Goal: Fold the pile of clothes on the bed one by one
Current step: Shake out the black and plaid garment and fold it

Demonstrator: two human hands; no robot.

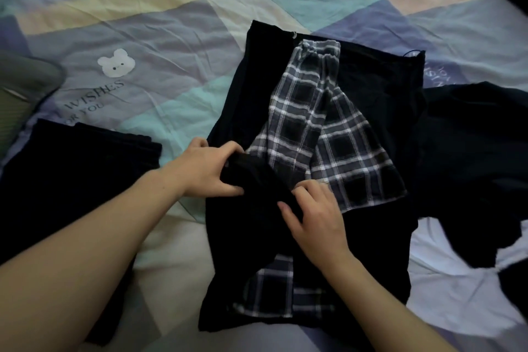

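My right hand (314, 220) is nearest to me. Its fingers are bent and press down on a black cloth bundle (257, 180), so it cannot slip while I work. My thumb lies flat on it. I cannot tell if this bundle is its own small garment or a part of the big one below.

Just left of the bundle is my left hand (208, 171). Its fingers and thumb are curled round the bundle's end and grip it tight. I think I am rolling or tucking it.

The bundle sits on checked pants (323, 128), dark blue with white lines. They have a gathered waist at the far end. The pants lie on a big black garment (380, 251), spread flat like a mat.

Left of the bundle is a black folded piece (80, 163), set aside, so I think it is done. Right of the bundle, more dark clothes (471, 137) lie loose and wait. Far behind is the bedsheet (171, 23) with a white bear (113, 63).
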